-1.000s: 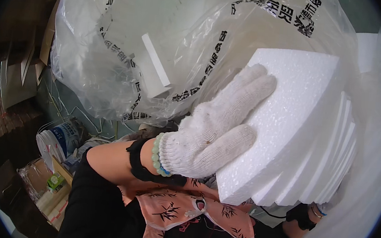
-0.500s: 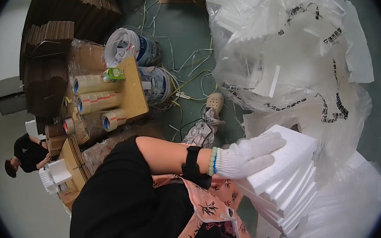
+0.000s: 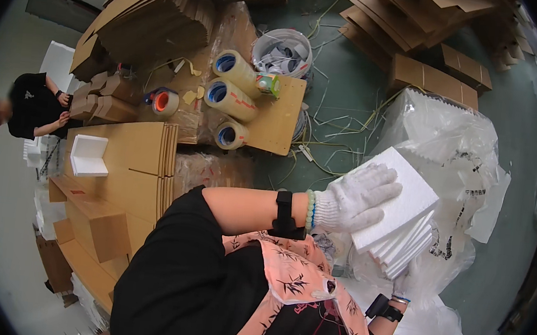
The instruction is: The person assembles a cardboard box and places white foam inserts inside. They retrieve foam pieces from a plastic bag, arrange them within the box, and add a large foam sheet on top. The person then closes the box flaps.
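Between my two gloved hands is a stack of white foam sheets (image 3: 400, 209), tilted, with its layered edges fanned toward the lower right. My left hand (image 3: 362, 199), in a white knit glove, presses on the top sheet with its fingers stretched across it. At the lower edge of the stack, my right hand (image 3: 407, 281), also gloved, supports it; its fingers are mostly hidden by the sheets and plastic. A large clear plastic bag (image 3: 439, 139) with white foam in it lies right behind and beside the stack.
To the left stand flattened cardboard boxes (image 3: 131, 154), with a bent white foam piece (image 3: 88, 155) and an open carton (image 3: 92, 215) on them. Tape rolls (image 3: 230, 99) lie by a wooden board (image 3: 280, 117). A white bucket (image 3: 283, 52) and loose straps lie beyond. Another person (image 3: 32, 106) works far left.
My view has swung left, bringing more cardboard and the open carton in. The foam stack has come away from the plastic bag, still between both hands.
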The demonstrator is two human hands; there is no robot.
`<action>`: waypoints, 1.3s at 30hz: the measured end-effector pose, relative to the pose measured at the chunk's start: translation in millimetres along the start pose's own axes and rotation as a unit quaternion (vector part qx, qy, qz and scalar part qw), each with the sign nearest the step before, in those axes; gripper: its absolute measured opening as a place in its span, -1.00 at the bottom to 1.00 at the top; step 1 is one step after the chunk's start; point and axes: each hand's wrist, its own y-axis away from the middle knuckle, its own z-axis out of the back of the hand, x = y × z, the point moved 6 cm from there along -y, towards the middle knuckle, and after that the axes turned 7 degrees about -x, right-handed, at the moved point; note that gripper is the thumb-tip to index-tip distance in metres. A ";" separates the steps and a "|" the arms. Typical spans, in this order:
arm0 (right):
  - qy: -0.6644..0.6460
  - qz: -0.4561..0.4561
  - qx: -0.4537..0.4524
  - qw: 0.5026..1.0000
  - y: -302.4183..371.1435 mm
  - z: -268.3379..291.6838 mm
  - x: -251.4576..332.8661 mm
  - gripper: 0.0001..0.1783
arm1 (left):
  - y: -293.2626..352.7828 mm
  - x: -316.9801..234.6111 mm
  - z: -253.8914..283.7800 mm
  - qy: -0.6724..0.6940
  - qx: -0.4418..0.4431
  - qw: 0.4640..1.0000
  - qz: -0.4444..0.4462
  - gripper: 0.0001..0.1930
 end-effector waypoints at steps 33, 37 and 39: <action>0.305 -0.282 0.321 0.851 -247.6 -581.0 -245.3 -0.52 | 105.9 242.9 198.8 -0.273 -0.163 0.879 0.355 -0.45; 0.250 -0.303 0.315 0.864 -267.1 -575.7 -225.1 -0.54 | 96.0 275.4 213.8 -0.317 -0.183 0.858 0.359 -0.48; 0.203 -0.316 0.315 0.872 -279.4 -583.2 -196.1 -0.54 | 83.6 287.6 226.4 -0.280 -0.200 0.864 0.368 -0.50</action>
